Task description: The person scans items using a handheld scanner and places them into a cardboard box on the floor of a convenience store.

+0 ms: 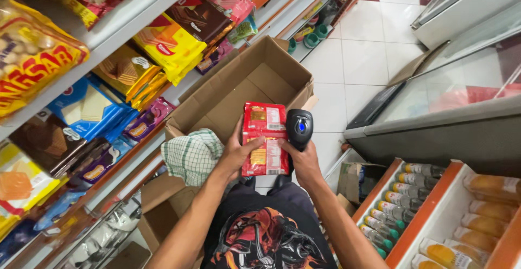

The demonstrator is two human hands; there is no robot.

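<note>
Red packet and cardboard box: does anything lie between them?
Head view: nothing; the red packet, held by the left hand, hangs directly over the empty cardboard box.

scanner grip hidden, shelf packs cropped

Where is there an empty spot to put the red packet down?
The open cardboard box shows a bare bottom. White floor tiles between the shelves and the glass-topped freezer are free. The shelves and the bottle tray are packed.
</note>
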